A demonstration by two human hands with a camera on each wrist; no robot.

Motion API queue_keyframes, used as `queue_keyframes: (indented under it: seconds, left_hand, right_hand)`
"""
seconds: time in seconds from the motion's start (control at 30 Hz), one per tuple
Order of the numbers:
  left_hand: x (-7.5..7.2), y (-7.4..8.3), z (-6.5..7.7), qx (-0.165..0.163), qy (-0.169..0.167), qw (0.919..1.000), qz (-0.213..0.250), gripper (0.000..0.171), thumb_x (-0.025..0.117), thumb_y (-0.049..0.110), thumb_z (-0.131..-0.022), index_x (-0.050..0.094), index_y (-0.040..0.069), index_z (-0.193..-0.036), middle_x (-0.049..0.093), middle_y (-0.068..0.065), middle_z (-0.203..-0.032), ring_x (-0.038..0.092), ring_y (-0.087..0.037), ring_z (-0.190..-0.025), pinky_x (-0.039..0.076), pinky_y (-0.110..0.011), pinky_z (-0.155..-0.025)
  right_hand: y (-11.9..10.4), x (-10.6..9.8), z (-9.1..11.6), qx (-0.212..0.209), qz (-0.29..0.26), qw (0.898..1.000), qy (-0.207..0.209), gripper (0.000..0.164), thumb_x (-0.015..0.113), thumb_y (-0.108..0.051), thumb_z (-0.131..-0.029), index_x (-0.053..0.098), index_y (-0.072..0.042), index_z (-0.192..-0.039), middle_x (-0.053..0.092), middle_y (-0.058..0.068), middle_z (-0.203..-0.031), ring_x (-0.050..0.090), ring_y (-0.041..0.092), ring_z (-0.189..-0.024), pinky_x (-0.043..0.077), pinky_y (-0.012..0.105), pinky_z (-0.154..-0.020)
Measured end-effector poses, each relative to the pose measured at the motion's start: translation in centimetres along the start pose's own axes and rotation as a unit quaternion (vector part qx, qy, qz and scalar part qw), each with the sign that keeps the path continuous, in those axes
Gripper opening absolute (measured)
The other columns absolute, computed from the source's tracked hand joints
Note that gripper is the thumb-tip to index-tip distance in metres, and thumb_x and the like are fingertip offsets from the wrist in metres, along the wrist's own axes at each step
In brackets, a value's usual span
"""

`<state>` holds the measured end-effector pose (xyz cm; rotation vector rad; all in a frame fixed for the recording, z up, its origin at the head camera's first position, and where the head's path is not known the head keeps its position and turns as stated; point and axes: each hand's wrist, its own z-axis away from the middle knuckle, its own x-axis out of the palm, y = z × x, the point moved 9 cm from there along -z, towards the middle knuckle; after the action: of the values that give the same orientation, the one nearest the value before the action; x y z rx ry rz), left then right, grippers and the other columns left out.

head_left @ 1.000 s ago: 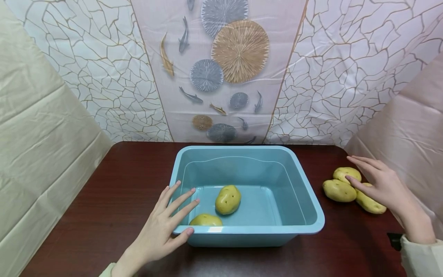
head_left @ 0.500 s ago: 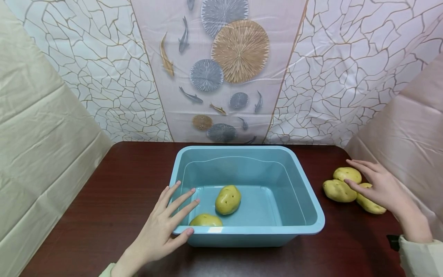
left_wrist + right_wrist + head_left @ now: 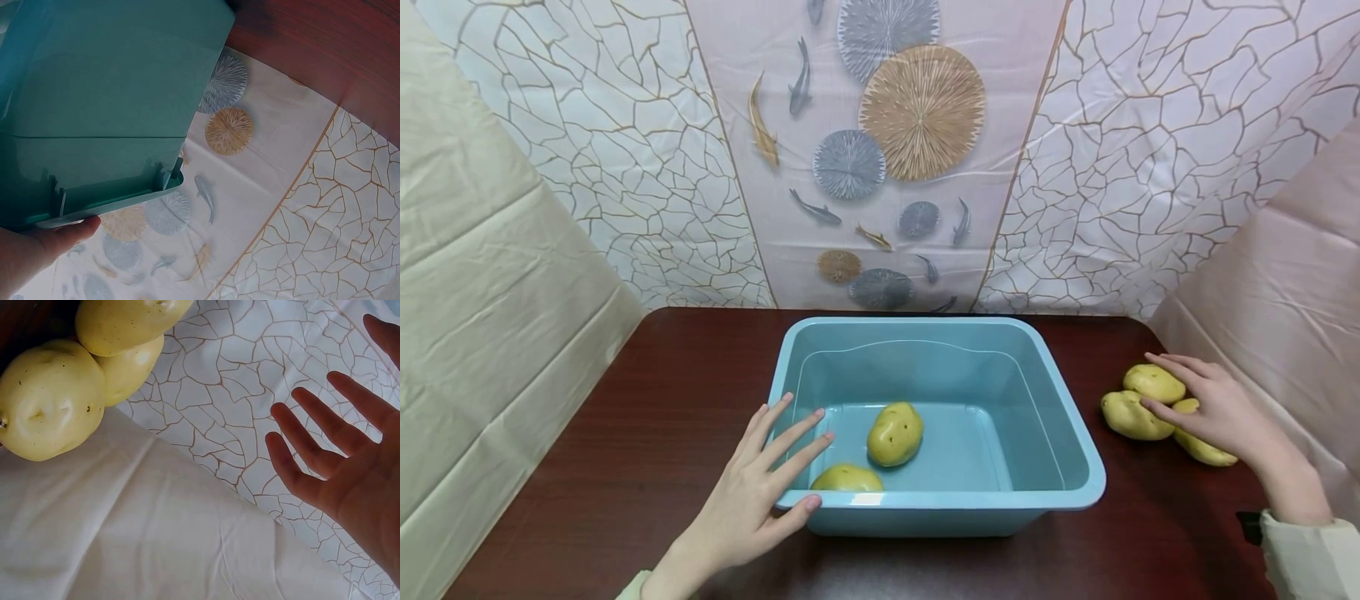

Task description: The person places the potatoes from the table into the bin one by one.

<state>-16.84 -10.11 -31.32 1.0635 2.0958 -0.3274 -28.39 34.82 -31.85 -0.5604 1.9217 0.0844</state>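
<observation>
My left hand (image 3: 741, 500) rests on the near left corner of a light blue plastic basin (image 3: 955, 500), its fingers spread over the rim. In the left wrist view, one digit (image 3: 75, 232) touches the basin's edge. Two yellow potatoes lie inside: one potato (image 3: 895, 433) mid-floor, another potato (image 3: 847, 478) partly hidden by the front rim. Over at the right, my right hand (image 3: 1232, 412) hovers with loosely extended fingers above three clustered potatoes: a back potato (image 3: 1153, 383), a front potato (image 3: 1135, 418) and a right potato (image 3: 1206, 450) partly covered by the hand. The right wrist view shows the palm (image 3: 369, 481) holding nothing.
The dark red-brown table (image 3: 625, 417) carries everything. Patterned cloth (image 3: 1075, 208) hangs along its back, and plain cream cloth (image 3: 497, 275) walls it in at the left. More pale cloth (image 3: 1285, 292) borders the right side close to my right hand.
My right hand has shifted slightly left and down, closer over the potato cluster. The left hand, basin and potatoes have stayed in place.
</observation>
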Motion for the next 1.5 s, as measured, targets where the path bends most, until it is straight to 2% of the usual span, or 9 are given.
queue_keyframes:
  seconds: [0.33, 0.6, 0.9, 1.17, 1.5]
  left_hand:
    - [0.0, 0.0, 0.1, 0.003, 0.002, 1.0, 0.002, 0.046, 0.044, 0.04, -0.089, 0.05, 0.016, -0.128, 0.044, -0.005, -0.136, 0.024, -0.035, -0.133, 0.011, -0.048, -0.109]
    - [0.1, -0.1, 0.2, -0.001, -0.003, 1.0, 0.002, 0.046, 0.045, 0.039, -0.088, 0.049, 0.016, -0.128, 0.043, -0.005, -0.137, 0.023, -0.035, -0.133, 0.008, -0.046, -0.111]
    - [0.1, -0.1, 0.0, -0.001, -0.001, 1.0, -0.001, 0.047, 0.038, 0.043, -0.091, 0.05, 0.016, -0.128, 0.044, -0.005, -0.136, 0.024, -0.035, -0.133, 0.005, -0.043, -0.112]
    - [0.0, 0.0, 0.0, 0.005, 0.003, 1.0, 0.001, 0.046, 0.04, 0.041, -0.09, 0.05, 0.015, -0.127, 0.044, -0.006, -0.136, 0.024, -0.035, -0.132, 0.004, -0.042, -0.113]
    - [-0.1, 0.0, 0.0, 0.004, 0.004, 1.0, 0.001, 0.047, 0.037, 0.042, -0.091, 0.05, 0.015, -0.127, 0.044, -0.006, -0.136, 0.024, -0.035, -0.132, 0.005, -0.042, -0.112]
  right_hand:
    - [0.6, 0.7, 0.1, 0.012, 0.009, 1.0, -0.02, 0.064, 0.073, -0.027, -0.07, 0.049, 0.001, -0.123, 0.048, 0.029, -0.115, 0.041, 0.047, -0.1, 0.031, 0.057, -0.079]
    - [1.5, 1.6, 0.4, 0.041, 0.03, 0.997, -0.055, 0.062, 0.07, -0.034, -0.073, 0.05, -0.002, -0.123, 0.047, 0.026, -0.118, 0.041, 0.048, -0.099, 0.033, 0.059, -0.075]
    - [1.5, 2.3, 0.4, 0.034, 0.038, 0.997, -0.062, 0.059, 0.07, -0.034, -0.072, 0.052, -0.002, -0.119, 0.049, 0.025, -0.116, 0.043, 0.046, -0.097, 0.035, 0.057, -0.073]
    - [1.8, 3.1, 0.5, 0.026, 0.062, 0.996, -0.066, 0.062, 0.072, -0.036, -0.069, 0.052, -0.004, -0.118, 0.051, 0.025, -0.114, 0.046, 0.043, -0.09, 0.038, 0.057, -0.065]
    - [2.4, 3.9, 0.6, 0.044, 0.091, 0.99, -0.096, 0.064, 0.07, -0.043, -0.069, 0.051, -0.006, -0.118, 0.049, 0.024, -0.116, 0.046, 0.043, -0.09, 0.037, 0.054, -0.062]
